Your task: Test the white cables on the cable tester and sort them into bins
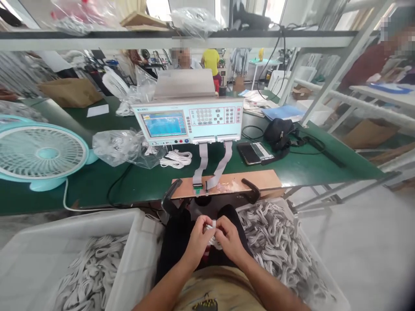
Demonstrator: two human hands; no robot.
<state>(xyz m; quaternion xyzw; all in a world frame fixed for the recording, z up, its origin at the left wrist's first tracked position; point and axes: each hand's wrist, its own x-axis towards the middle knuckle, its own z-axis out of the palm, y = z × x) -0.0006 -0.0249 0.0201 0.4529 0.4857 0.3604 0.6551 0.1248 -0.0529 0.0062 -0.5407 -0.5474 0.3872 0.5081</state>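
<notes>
Above my lap, a small bundle of white cable [214, 242] is pinched between my two hands. My left hand [200, 237] grips it from the left, with thumb and forefinger closed at its top. From the other side, my right hand [229, 236] has its fingers closed on the same bundle. A small white end piece [214, 223] sticks up between the fingertips; its exact kind is too small to tell. Beyond the hands, a wooden board [269, 178] carries a green connector fixture [198, 190], reached by grey ribbon cables [223, 166] from a tester [191, 123] with a lit screen.
Plastic bins of bundled cables flank my legs, the left bin [138, 220] and the right bin [327, 263]. Two black clamps [171, 196] hold the board at the table edge. A blue fan [42, 151], a bagged cable bundle [121, 147] and a phone [248, 153] lie on the green table [337, 172].
</notes>
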